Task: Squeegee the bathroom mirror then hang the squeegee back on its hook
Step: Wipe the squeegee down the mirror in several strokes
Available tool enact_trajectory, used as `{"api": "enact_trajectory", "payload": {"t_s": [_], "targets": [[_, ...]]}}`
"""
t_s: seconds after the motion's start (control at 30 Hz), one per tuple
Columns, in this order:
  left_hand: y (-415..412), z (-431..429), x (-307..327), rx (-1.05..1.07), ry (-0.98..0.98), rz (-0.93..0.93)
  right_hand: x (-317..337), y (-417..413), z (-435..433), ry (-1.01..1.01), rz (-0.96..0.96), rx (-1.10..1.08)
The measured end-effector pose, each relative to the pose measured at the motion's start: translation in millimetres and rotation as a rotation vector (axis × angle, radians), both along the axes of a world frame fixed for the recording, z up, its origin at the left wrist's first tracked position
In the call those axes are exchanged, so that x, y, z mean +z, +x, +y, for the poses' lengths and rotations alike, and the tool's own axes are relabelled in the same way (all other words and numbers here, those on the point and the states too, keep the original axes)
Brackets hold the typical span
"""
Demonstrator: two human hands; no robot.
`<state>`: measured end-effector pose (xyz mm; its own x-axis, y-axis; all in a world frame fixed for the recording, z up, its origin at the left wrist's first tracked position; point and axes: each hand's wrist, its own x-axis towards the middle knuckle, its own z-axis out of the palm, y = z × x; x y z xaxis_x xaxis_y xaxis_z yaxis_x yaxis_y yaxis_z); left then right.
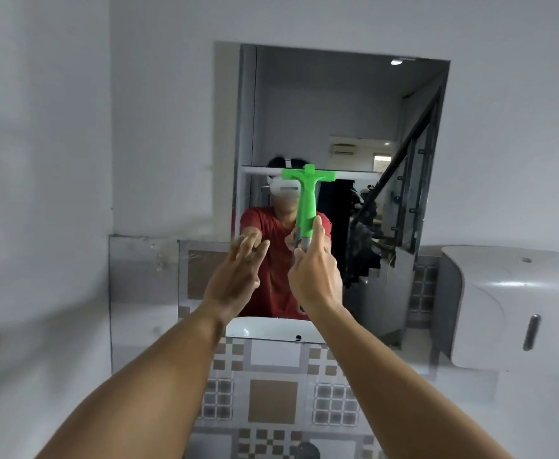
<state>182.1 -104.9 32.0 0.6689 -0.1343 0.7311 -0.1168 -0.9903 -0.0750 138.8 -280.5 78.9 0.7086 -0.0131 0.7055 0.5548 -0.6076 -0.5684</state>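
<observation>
A bright green squeegee (306,197) stands upright in front of the wall mirror (354,127), its crossbar at the top and its blade side towards the glass. My right hand (314,273) grips the lower, grey part of its handle. My left hand (238,276) is raised just left of it, fingers spread and blurred, holding nothing, close to the mirror's lower part. The mirror reflects a person in a red shirt with both arms raised. No hook is in sight.
A white wall dispenser (510,306) hangs right of the mirror. Patterned brown and white tiles (273,392) cover the wall below it. A second glass panel (142,276) leans at the lower left. Plain white wall fills the left side.
</observation>
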Motion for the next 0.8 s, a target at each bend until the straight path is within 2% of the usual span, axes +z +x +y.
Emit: {"api": "enact_trajectory", "payload": {"t_s": [0.13, 0.27, 0.37, 0.47, 0.6, 0.8], "targets": [[-0.5, 0.3, 0.6, -0.035, 0.002, 0.021, 4.8, 5.4, -34.6, -0.282, -0.117, -0.131], [-1.9, 0.0, -0.5, -0.072, -0.023, -0.046, 22.2, 10.0, -78.9, -0.489, -0.166, -0.273], [-4.8, 1.4, -1.2, -0.101, 0.036, -0.133, 37.4, 16.0, -112.4, -0.586, -0.182, -0.314], [-12.8, -0.8, 8.8, -0.123, 0.047, -0.290, 51.5, 20.6, -142.2, -0.643, -0.186, -0.381], [-9.7, -2.1, 60.1, -0.062, -0.034, -0.397, 59.3, 22.9, -161.3, -0.673, -0.177, -0.413], [5.2, -5.0, 168.0, 0.070, 0.149, -0.405, 38.6, 30.6, -174.5, -0.551, -0.122, -0.425]]}}
